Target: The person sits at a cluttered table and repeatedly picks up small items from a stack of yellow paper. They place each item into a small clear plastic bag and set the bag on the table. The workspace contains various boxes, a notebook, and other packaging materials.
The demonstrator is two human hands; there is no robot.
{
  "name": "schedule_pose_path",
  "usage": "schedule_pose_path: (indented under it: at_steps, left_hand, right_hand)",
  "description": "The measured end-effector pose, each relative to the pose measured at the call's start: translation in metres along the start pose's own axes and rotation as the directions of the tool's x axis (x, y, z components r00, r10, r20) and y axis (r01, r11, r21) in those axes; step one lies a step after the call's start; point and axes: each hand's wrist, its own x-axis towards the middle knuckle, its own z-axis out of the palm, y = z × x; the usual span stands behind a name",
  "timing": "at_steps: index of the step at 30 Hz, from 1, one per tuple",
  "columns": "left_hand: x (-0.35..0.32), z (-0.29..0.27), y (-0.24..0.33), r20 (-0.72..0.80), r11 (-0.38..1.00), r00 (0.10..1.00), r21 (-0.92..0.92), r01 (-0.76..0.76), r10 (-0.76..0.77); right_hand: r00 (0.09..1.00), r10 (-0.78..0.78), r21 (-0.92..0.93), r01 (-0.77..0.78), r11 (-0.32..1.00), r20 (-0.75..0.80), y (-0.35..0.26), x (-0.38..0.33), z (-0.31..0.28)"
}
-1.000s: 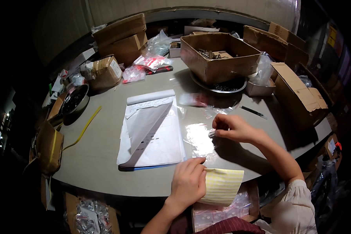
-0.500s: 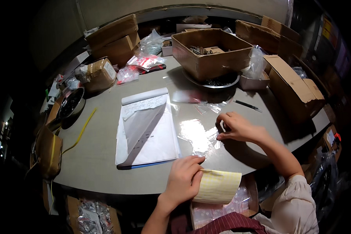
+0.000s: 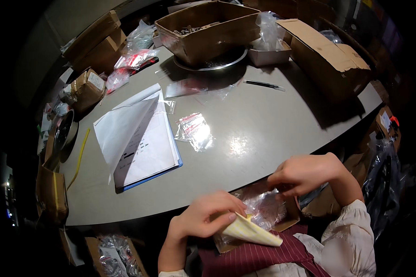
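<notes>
Plastic bags (image 3: 263, 210) lay in a box at the person's lap, below the counter (image 3: 263, 134) edge. Right hand (image 3: 305, 175) pinched one bag's top; left hand (image 3: 205, 217) gripped a yellow sheet (image 3: 252, 231). Judged light, limp, slippery: best taken at an edge.

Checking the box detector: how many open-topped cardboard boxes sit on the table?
1 clearly: the large open box at the table's far edge, holding small parts. The boxes at far left and far right look closed; others may be hidden.
</notes>
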Motion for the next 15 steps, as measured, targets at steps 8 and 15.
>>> schedule_pose_path:
  at_steps: [8,15]
  left_hand:
    - [0.002,0.002,0.026,-0.517,0.892,0.853,0.414,0.183,0.065]
    - [-0.008,-0.001,0.035,-0.575,0.878,0.815,0.426,0.219,0.076]
  right_hand:
    - [0.910,-0.050,0.512,0.277,0.813,-0.412,-0.003,0.028,0.018]
    - [0.664,-0.281,-0.043,0.351,0.935,-0.693,-0.008,0.049,0.020]
